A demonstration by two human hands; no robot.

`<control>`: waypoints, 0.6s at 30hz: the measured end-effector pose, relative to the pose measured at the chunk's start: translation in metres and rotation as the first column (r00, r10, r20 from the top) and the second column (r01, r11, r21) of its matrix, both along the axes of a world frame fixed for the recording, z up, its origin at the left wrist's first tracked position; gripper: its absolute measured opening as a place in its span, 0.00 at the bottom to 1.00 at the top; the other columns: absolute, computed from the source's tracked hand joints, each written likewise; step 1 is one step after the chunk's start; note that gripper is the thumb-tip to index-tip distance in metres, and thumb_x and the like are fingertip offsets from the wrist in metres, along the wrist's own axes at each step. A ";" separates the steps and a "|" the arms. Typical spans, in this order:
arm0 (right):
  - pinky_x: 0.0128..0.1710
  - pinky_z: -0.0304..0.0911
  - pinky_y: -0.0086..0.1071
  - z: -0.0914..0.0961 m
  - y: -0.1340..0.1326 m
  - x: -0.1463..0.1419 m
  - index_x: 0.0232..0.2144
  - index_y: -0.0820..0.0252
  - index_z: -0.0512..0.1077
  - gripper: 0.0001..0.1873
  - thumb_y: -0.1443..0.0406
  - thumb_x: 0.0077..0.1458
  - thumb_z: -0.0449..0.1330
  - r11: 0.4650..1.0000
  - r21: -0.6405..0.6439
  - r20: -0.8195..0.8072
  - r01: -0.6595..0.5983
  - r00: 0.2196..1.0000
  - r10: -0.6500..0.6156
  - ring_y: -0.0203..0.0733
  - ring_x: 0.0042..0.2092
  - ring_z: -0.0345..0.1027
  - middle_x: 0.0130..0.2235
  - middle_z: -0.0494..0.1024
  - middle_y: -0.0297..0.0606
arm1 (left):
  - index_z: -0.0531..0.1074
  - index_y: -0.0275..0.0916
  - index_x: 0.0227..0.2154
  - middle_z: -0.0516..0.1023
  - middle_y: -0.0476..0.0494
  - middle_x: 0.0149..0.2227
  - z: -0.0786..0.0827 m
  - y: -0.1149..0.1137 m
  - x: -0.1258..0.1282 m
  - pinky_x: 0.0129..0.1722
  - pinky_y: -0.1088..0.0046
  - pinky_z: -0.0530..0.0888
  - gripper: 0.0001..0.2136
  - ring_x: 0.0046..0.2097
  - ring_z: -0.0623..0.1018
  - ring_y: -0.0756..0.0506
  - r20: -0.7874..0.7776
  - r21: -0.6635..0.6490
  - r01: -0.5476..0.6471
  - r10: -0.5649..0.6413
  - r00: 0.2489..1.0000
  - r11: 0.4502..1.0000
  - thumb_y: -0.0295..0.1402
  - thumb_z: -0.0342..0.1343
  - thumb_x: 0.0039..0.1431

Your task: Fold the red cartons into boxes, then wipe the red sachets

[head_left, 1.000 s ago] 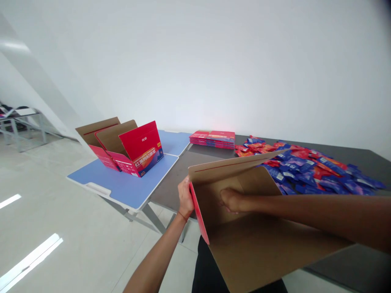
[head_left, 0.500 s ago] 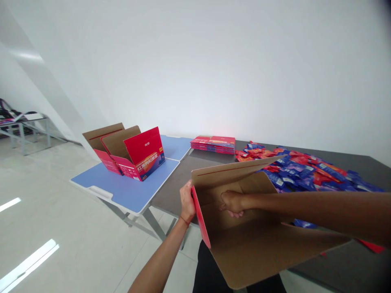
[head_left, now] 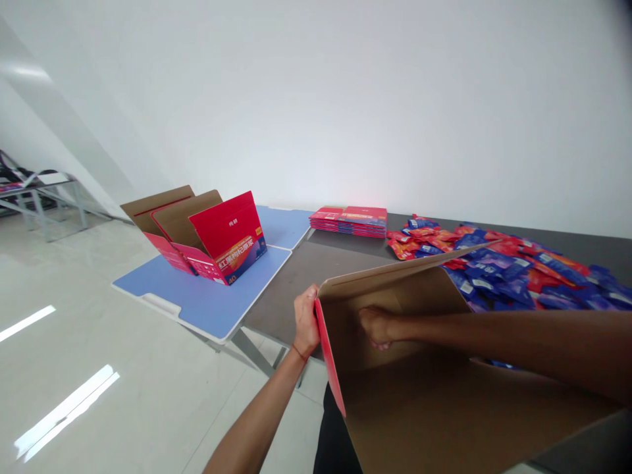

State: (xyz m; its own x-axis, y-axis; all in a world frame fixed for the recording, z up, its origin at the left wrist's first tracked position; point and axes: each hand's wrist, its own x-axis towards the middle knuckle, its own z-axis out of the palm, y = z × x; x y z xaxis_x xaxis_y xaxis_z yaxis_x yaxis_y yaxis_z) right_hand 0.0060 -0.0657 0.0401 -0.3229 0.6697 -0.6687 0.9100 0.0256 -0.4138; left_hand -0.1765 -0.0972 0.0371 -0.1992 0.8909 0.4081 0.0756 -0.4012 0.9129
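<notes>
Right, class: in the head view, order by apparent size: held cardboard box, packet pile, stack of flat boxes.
1. cardboard box (closest to camera, so inflated)
2. packet pile
3. stack of flat boxes

Matt brown cardboard carton (head_left: 444, 401), glossy red outside; shiny plastic sachets (head_left: 513, 273)

The red box (head_left: 232, 243), well left of the fingers (head_left: 312, 297) of the left hand (head_left: 306, 321), reads "红黑枸杞原浆" and "40". Print on the sachets (head_left: 498, 270) beyond them is illegible
</notes>
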 end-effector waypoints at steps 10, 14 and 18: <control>0.29 0.67 0.27 0.018 -0.010 -0.015 0.14 0.63 0.66 0.21 0.81 0.55 0.61 1.000 0.024 0.112 0.018 0.993 -0.021 0.39 0.25 0.71 0.16 0.68 0.35 | 0.63 0.41 0.19 0.60 0.49 0.22 0.014 -0.005 0.003 0.31 0.67 0.63 0.27 0.29 0.59 0.47 0.009 0.029 0.001 -0.001 1.000 1.000 0.56 0.46 0.68; 0.30 0.69 0.28 0.023 -0.014 -0.016 0.13 0.62 0.65 0.23 0.79 0.58 0.57 0.998 0.021 0.101 0.058 0.993 -0.060 0.38 0.24 0.70 0.17 0.69 0.36 | 0.62 0.42 0.18 0.58 0.49 0.21 0.017 -0.006 0.003 0.30 0.67 0.63 0.29 0.28 0.58 0.47 0.026 0.038 -0.004 0.003 1.000 0.999 0.58 0.47 0.67; 0.30 0.70 0.29 0.015 -0.014 -0.015 0.12 0.62 0.65 0.27 0.77 0.64 0.51 0.995 0.035 0.058 0.098 0.993 -0.100 0.37 0.22 0.69 0.17 0.70 0.39 | 0.64 0.41 0.19 0.61 0.48 0.22 0.017 -0.007 0.003 0.30 0.68 0.64 0.28 0.28 0.59 0.47 0.031 0.069 0.038 -0.041 0.999 0.997 0.57 0.46 0.68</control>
State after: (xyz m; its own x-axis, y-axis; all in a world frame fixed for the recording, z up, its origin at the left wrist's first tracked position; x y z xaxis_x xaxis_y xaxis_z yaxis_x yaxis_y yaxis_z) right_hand -0.0095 -0.0800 0.0547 -0.2145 0.7180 -0.6621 0.9316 -0.0532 -0.3595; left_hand -0.1737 -0.1043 0.0546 -0.1784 0.8684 0.4627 0.0294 -0.4653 0.8847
